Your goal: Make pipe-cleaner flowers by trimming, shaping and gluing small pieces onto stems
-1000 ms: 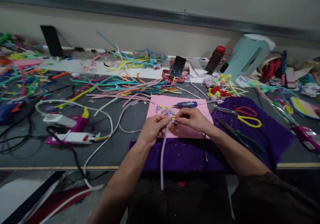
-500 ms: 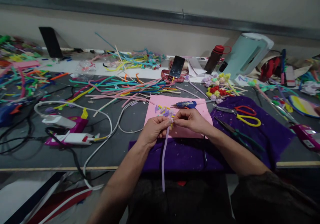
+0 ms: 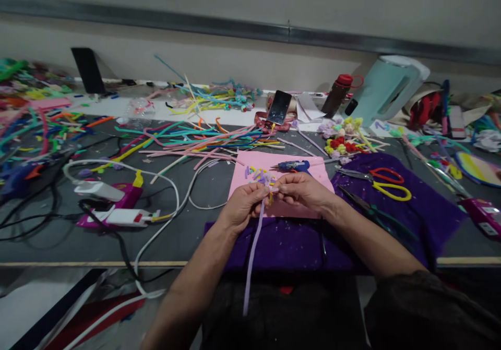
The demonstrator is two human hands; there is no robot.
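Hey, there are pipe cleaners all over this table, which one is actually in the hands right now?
The lilac pipe cleaner: both the left hand and right hand pinch its top end and it hangs off the table edge; the others lie loose on the table.

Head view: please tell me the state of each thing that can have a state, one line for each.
left hand: closed, pinching the lilac pipe cleaner
right hand: closed on its top end
lilac pipe cleaner: held, hanging down past the table edge
scissors: lying flat on the purple cloth
phone: propped up, screen dark
bottle: upright, red cap on
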